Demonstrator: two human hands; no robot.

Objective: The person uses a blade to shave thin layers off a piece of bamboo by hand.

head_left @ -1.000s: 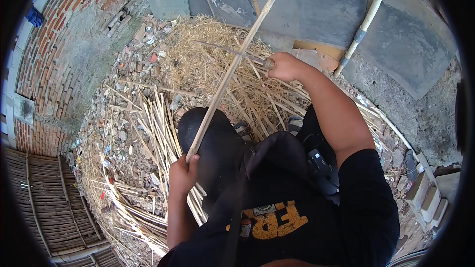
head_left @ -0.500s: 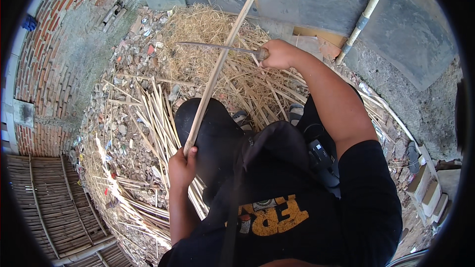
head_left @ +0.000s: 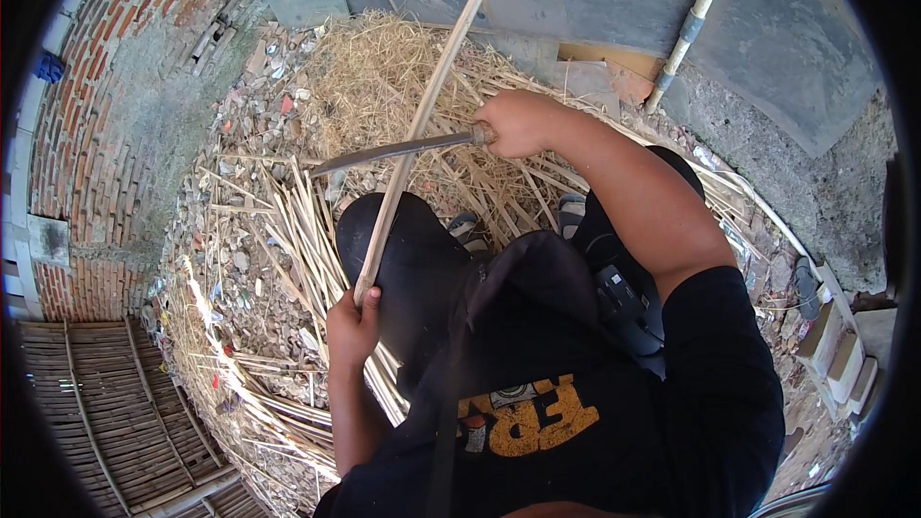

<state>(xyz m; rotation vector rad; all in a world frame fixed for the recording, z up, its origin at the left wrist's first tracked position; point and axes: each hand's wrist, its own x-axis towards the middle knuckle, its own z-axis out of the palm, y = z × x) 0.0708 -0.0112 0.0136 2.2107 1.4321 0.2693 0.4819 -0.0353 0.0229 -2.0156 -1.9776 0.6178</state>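
Observation:
My left hand point(head_left: 354, 328) is closed around the lower end of a long, pale bamboo strip point(head_left: 419, 129). The strip slants up and away to the right, passing over my left knee. My right hand point(head_left: 519, 124) grips the handle of a machete point(head_left: 365, 155), whose long dark blade points left and crosses the strip at about its middle. Whether the edge touches the strip or only overlaps it in view, I cannot tell. Beneath the blade's far end lies a bundle of split bamboo strips point(head_left: 305, 221), running down along my left side.
A heap of dry shavings point(head_left: 369, 67) lies ahead, with stones and rubble point(head_left: 240, 259) to the left. Grey panels point(head_left: 614, 0) and a pale pole point(head_left: 693, 24) stand at the back. A brick wall point(head_left: 96, 134) rises at left, above a slatted bamboo panel point(head_left: 115, 403).
My right hand has come nearer and a little left, bringing the machete lower along the bamboo strip, its tip now farther left. My left hand keeps its hold in nearly the same place.

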